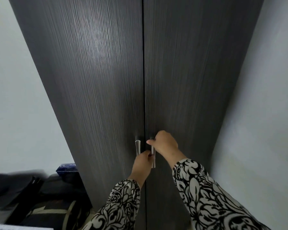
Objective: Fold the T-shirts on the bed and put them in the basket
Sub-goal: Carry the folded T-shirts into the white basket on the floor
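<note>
At the wardrobe (106,80), both hands (142,161) grip its right handle (153,161).

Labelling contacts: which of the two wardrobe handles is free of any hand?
The left door's handle: bare, fully visible. The right door's handle is gripped by the right hand; the left hand touches it lower down.

Closed wardrobe doors (106,80) block the way ahead; walls (264,97) hem both sides, and dark clutter (40,196) fills the floor at left.
</note>
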